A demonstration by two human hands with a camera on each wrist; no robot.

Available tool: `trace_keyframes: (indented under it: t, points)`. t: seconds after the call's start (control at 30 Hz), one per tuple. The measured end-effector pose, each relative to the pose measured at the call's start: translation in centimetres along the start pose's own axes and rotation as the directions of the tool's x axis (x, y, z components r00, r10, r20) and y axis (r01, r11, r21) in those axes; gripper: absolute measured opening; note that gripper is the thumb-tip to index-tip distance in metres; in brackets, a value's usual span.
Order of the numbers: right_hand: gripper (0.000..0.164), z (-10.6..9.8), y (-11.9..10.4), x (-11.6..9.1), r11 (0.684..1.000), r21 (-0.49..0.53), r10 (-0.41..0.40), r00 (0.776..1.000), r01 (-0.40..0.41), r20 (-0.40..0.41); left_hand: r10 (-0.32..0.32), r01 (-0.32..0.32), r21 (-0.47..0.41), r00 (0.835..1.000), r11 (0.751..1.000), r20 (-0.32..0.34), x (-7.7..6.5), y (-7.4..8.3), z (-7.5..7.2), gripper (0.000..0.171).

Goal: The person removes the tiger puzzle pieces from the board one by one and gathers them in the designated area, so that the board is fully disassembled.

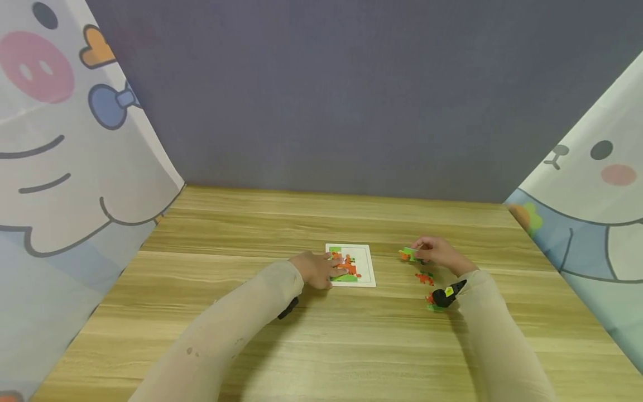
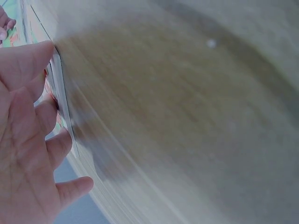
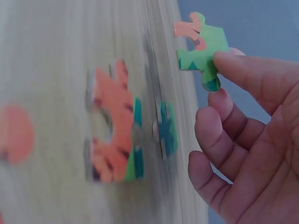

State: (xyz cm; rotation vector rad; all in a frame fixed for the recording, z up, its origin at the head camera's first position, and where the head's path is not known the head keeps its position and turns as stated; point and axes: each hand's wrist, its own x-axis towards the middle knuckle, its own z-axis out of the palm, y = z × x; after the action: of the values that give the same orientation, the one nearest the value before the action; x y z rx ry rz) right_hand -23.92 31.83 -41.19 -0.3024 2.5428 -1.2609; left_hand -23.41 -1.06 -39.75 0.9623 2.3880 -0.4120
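Observation:
A white-framed jigsaw board [image 1: 370, 268] lies on the table, with orange and green pieces filling its left part and bare white along its right side. My left hand [image 1: 313, 270] rests on the board's left side, fingers spread over the assembled pieces and partly covering them. To the right of the board, my right hand [image 1: 441, 255] pinches a green and orange puzzle piece [image 3: 212, 44] between thumb and fingers, held above the tabletop. Below that hand lie an orange striped puzzle piece [image 3: 114, 121] and a smaller-looking green one [image 3: 167, 130].
Another orange and green piece [image 1: 435, 307] lies nearer me, partly hidden by the black wrist camera [image 1: 444, 296]. The wood-grain table [image 1: 311, 346] meets a dark grey panel [image 1: 331, 111] at the back. Cartoon-printed cloths hang at left and right.

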Motion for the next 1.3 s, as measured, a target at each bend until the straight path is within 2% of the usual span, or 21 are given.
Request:
trace_keyframes:
  t: [0.3, 0.6, 0.93, 1.3]
  points:
    - [0.026, -1.2, 1.5, -0.9, 0.999, -0.011, 0.036, 0.999, -0.036, -0.014, 0.009, -0.009, 0.016, 1.000, 1.000, 0.002, -0.1, 0.2, 0.0, 0.056]
    - [0.029, -2.0, 1.4, -1.7, 0.999, -0.017, 0.041, 0.999, -0.042, -0.025, 0.002, -0.002, 0.017, 1.000, 1.000, 0.001, 0.0, 0.0, -0.2, 0.056]
    - [0.026, -2.9, 1.7, -2.6, 0.996, -0.086, 0.034, 0.999, -0.035, -0.018, 0.002, -0.002, 0.023, 1.000, 1.000, -0.002, 0.0, 0.0, -0.1, 0.056]
    - [0.025, -4.1, 1.8, -3.3, 0.987, -0.134, 0.081, 0.996, -0.084, -0.032, -0.005, 0.005, 0.021, 1.000, 1.000, 0.000, 0.0, 0.0, 0.0, 0.058]
